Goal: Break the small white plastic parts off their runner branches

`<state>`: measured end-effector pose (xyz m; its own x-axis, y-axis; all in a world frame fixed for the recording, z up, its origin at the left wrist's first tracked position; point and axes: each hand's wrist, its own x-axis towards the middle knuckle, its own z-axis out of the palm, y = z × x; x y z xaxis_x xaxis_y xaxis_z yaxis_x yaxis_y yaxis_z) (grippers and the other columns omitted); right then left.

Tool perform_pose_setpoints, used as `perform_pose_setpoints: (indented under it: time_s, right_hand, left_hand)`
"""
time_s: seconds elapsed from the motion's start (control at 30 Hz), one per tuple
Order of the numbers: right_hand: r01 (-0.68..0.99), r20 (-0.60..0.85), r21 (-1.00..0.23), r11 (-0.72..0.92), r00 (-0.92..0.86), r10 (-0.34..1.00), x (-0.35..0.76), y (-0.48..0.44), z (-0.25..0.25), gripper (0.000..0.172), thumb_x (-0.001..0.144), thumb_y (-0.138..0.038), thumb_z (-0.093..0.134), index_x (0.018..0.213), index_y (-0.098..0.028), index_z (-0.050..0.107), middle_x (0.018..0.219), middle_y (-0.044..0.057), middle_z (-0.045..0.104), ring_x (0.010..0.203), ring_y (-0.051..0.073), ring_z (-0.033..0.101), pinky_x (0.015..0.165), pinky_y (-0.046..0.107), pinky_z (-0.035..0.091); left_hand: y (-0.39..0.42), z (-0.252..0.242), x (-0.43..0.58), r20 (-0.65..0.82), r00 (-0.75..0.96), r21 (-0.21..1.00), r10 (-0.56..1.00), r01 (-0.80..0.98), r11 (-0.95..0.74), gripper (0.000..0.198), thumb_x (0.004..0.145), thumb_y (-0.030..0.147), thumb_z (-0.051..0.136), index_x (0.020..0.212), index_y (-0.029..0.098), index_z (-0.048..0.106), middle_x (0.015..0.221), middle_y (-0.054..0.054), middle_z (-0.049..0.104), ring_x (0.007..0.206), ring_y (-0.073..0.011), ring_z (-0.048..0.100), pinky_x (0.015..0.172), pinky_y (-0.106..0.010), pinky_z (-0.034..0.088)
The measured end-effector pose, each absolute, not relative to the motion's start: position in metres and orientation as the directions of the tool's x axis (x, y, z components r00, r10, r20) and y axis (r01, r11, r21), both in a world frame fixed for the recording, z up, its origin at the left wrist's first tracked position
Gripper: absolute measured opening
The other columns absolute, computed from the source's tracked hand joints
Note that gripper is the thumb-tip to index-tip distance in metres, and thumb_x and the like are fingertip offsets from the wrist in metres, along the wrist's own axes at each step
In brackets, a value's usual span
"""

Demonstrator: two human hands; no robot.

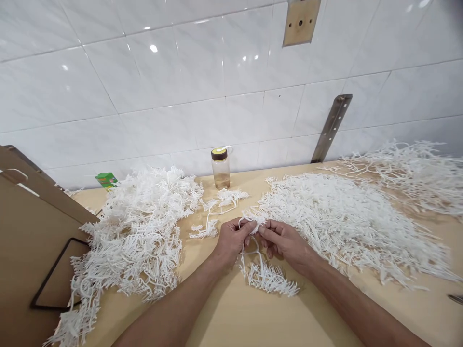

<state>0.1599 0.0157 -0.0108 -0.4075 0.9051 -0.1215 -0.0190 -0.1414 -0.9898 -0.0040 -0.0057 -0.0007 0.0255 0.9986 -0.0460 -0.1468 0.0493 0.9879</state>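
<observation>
Near the middle of the table, my left hand (235, 238) and my right hand (284, 241) meet, thumbs and fingers pinched on a white branched plastic sprig (257, 220). Its thin stem loops over the left fingers. Below the hands, a bristly white sprig (271, 279) hangs or lies just above the tabletop; I cannot tell whether it is joined to the held one. Small loose sprigs (226, 196) lie beyond my left hand. Right of my hands spreads a big pile of white sprigs (340, 217). The fingertips are partly hidden behind the thumbs.
Another tangled heap of white strands (144, 231) covers the left side, beside a cardboard box (32, 231). A lidded bottle (221, 171) stands against the tiled wall, and a green carton (106, 180) sits behind the left heap. Bare white branches (415, 173) lie at far right.
</observation>
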Motion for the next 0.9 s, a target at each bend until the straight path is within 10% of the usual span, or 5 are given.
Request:
perform_pose_setpoints:
  time_s: [0.9]
  right_hand:
    - [-0.225,-0.170,-0.934,-0.279,-0.407,0.897,0.1537,0.0144,-0.0067,0.040,0.074,-0.052,0.077,0.074,-0.018,0.056,0.064,-0.002,0.060,0.051,0.010,0.053,0.046,0.023,0.045]
  left_hand:
    - [-0.0047,0.0025,-0.0016,-0.066,-0.033,0.991,0.997,-0.116,0.061,0.048,0.072,0.056,0.076,0.057,0.017,0.053,0.043,0.006,0.041,0.042,-0.0066,0.032,0.046,-0.023,0.024]
